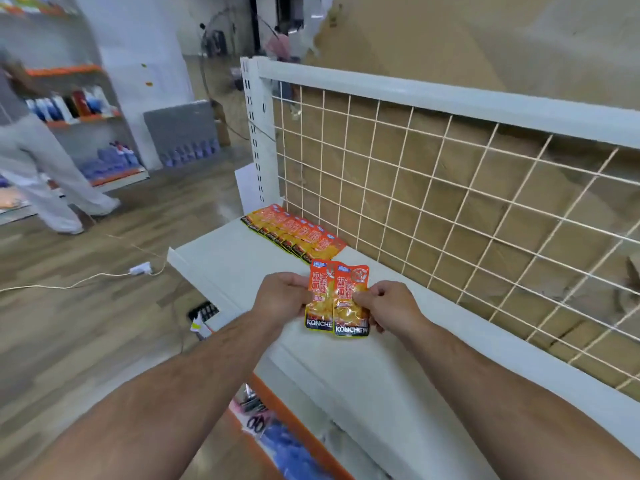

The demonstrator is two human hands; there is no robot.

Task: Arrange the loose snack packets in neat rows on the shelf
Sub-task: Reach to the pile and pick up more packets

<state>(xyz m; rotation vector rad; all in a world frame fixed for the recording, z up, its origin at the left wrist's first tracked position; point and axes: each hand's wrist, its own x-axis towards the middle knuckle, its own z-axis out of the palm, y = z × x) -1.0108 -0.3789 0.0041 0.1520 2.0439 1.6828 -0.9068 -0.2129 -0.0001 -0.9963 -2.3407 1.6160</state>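
Note:
Two orange and yellow snack packets point(337, 301) marked KONCHEW are held side by side above the white shelf point(242, 258). My left hand point(280, 299) grips the left packet's edge. My right hand point(388, 308) pinches the right packet's edge, which overlaps the left one slightly. Farther back on the shelf, a row of several matching packets point(294, 233) lies overlapped against the wire grid back panel point(433, 209).
A white upright post point(256, 133) stands at the shelf's far left corner. A lower shelf with blue items point(291, 445) sits below, edged in orange. A person point(38, 161) walks on the wooden floor at left, near a white cable point(86, 278) and shelves of bottles.

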